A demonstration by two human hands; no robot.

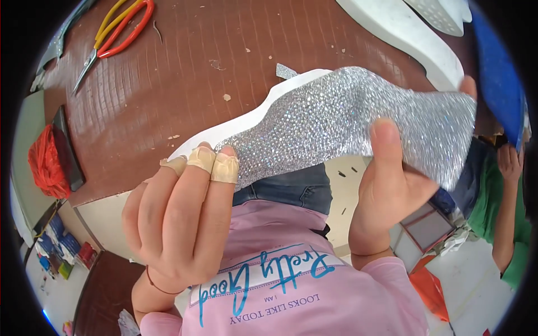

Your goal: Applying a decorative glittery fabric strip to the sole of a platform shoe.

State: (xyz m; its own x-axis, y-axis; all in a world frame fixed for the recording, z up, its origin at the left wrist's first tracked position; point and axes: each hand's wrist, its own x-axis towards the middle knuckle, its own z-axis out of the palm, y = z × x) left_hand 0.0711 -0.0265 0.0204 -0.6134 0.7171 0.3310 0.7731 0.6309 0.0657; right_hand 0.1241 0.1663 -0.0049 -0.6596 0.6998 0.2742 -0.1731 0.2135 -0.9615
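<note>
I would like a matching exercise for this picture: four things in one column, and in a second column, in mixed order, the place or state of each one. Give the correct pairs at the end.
Things
1. silver glitter-covered piece
2. scissors
3. left hand
4. orange bundle

Places or states
A. lying on the brown table, far left corner, with red and yellow handles
B. fingertips wrapped in beige tape, touching the piece's left end
C. held up between both hands, over the table edge
D. at the table's left side, beside a flat dark object

Pairs: 1-C, 2-A, 3-B, 4-D
</note>
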